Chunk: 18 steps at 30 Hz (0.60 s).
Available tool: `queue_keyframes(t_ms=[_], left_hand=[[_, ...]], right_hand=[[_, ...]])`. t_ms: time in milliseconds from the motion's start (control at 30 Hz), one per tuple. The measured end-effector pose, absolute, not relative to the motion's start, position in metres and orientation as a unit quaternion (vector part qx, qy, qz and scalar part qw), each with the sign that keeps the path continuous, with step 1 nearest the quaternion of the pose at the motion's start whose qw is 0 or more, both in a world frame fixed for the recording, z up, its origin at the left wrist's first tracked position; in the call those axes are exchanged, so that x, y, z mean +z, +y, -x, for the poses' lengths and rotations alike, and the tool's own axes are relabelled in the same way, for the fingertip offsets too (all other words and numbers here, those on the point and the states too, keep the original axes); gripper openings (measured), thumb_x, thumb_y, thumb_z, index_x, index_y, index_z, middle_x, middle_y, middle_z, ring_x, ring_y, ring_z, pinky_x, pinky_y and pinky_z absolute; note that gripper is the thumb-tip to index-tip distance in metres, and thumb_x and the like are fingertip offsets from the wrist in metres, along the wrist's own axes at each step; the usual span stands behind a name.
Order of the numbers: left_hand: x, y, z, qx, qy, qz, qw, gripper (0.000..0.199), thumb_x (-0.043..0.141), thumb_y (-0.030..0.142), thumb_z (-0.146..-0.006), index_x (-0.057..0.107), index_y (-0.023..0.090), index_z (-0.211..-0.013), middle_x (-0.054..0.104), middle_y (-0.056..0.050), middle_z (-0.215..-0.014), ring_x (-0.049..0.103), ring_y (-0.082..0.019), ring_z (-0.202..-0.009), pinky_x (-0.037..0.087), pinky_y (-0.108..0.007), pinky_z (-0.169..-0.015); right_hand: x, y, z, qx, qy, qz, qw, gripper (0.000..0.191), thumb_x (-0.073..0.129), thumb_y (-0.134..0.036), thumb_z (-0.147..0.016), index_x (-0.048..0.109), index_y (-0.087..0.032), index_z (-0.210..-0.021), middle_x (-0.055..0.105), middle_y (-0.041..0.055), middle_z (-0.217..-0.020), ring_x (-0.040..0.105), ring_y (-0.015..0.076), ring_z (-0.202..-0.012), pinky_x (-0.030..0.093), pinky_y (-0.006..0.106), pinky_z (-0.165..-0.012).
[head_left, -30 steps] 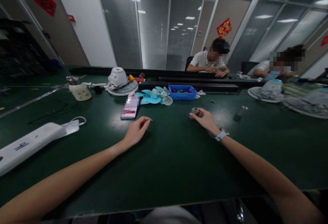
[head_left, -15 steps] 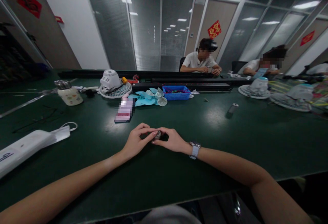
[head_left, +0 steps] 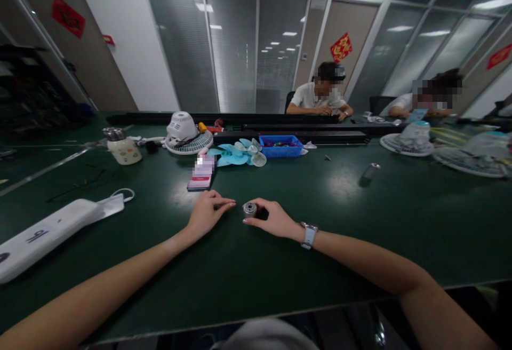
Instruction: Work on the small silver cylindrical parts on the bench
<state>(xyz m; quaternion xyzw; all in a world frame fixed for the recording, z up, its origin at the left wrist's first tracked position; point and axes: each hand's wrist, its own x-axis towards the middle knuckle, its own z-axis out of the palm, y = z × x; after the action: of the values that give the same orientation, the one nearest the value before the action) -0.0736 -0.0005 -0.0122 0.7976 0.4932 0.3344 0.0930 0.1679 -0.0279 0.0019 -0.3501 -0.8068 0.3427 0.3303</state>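
A small silver metal cylinder (head_left: 250, 211) stands upright on the green table, with a dark recess in its top face. Around it curl the thumb and fingers of my right hand (head_left: 272, 216), gripping it from the right side. My left hand (head_left: 206, 211) is just left of the cylinder and apart from it. Its thumb and index fingertips are pinched together; whatever they hold, if anything, is too small to make out. A watch with a pale strap (head_left: 308, 236) is on my right wrist.
Beyond my hands lie a phone (head_left: 202, 173), light-blue fan blades (head_left: 236, 153), a blue tray (head_left: 282, 150) and a white fan part (head_left: 182, 128). Another metal cylinder (head_left: 372, 170) stands to the right. A white elongated case (head_left: 52, 232) lies left. Two people sit across the table.
My left hand has drawn back leftward from the cylinder, uncovering its top. The right hand stays around it. The whole view has shifted slightly.
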Motion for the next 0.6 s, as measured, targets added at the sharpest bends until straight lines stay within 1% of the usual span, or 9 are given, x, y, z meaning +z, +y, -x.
queue_keyframes(t_ms=[100,167,267,333,400,467,533,600], left_hand=[[-0.021,0.004,0.077,0.280,0.507,-0.808,0.109,0.029,0.059,0.049,-0.086,0.077,0.031,-0.100,0.061,-0.004,-0.078,0.054,-0.019,-0.078,0.039,-0.031,-0.068],[-0.021,0.005,0.076,0.272,0.511,-0.806,0.124,0.032,0.058,0.051,-0.087,0.076,0.030,-0.103,0.063,-0.004,-0.080,0.055,-0.020,-0.079,0.040,-0.031,-0.070],[-0.018,0.003,0.075,0.268,0.516,-0.801,0.142,0.038,0.055,0.053,-0.087,0.074,0.029,-0.109,0.065,-0.005,-0.084,0.057,-0.020,-0.080,0.041,-0.031,-0.069],[-0.015,0.001,0.073,0.272,0.523,-0.794,0.150,0.042,0.052,0.054,-0.088,0.071,0.027,-0.114,0.067,-0.005,-0.088,0.058,-0.020,-0.080,0.042,-0.030,-0.069],[-0.013,0.000,0.071,0.288,0.534,-0.779,0.160,0.044,0.047,0.052,-0.091,0.068,0.024,-0.118,0.068,-0.005,-0.091,0.060,-0.020,-0.080,0.043,-0.030,-0.069],[-0.011,-0.001,0.070,0.303,0.544,-0.764,0.170,0.044,0.041,0.047,-0.094,0.066,0.021,-0.119,0.068,-0.005,-0.090,0.061,-0.020,-0.079,0.044,-0.030,-0.069],[-0.009,0.000,0.071,0.304,0.547,-0.758,0.181,0.041,0.037,0.041,-0.095,0.064,0.019,-0.117,0.067,-0.004,-0.083,0.061,-0.020,-0.074,0.044,-0.030,-0.066],[-0.007,0.002,0.073,0.296,0.545,-0.763,0.183,0.036,0.035,0.035,-0.094,0.063,0.018,-0.110,0.065,-0.002,-0.075,0.061,-0.019,-0.069,0.043,-0.029,-0.065]], right_hand=[[0.002,-0.024,-0.172,0.345,-0.789,0.370,0.349,0.039,0.071,-0.041,-0.080,0.063,-0.020,-0.113,0.069,0.0040,-0.104,0.064,0.0183,-0.092,0.051,0.033,-0.083],[0.002,-0.011,-0.185,0.329,-0.765,0.398,0.385,0.037,0.067,-0.041,-0.083,0.063,-0.019,-0.112,0.069,0.0052,-0.104,0.064,0.0181,-0.092,0.051,0.033,-0.083],[-0.001,0.021,-0.222,0.238,-0.718,0.470,0.455,0.036,0.065,-0.041,-0.083,0.063,-0.018,-0.110,0.069,0.0075,-0.106,0.065,0.0192,-0.093,0.050,0.034,-0.085],[-0.005,0.045,-0.255,0.156,-0.677,0.538,0.477,0.037,0.065,-0.043,-0.082,0.063,-0.018,-0.109,0.070,0.0089,-0.102,0.065,0.0210,-0.090,0.050,0.036,-0.083],[-0.012,0.065,-0.286,0.101,-0.637,0.602,0.470,0.038,0.063,-0.044,-0.081,0.063,-0.017,-0.107,0.071,0.0096,-0.096,0.066,0.0221,-0.084,0.051,0.037,-0.079],[-0.021,0.077,-0.310,0.079,-0.615,0.643,0.450,0.038,0.062,-0.045,-0.081,0.063,-0.017,-0.107,0.071,0.0097,-0.093,0.066,0.0221,-0.081,0.051,0.036,-0.075],[-0.029,0.083,-0.325,0.074,-0.611,0.660,0.431,0.038,0.062,-0.045,-0.081,0.062,-0.017,-0.107,0.070,0.0096,-0.093,0.066,0.0217,-0.080,0.050,0.035,-0.074],[-0.032,0.083,-0.330,0.084,-0.613,0.664,0.420,0.037,0.061,-0.044,-0.082,0.060,-0.017,-0.107,0.070,0.0096,-0.094,0.065,0.0214,-0.081,0.050,0.035,-0.075]])
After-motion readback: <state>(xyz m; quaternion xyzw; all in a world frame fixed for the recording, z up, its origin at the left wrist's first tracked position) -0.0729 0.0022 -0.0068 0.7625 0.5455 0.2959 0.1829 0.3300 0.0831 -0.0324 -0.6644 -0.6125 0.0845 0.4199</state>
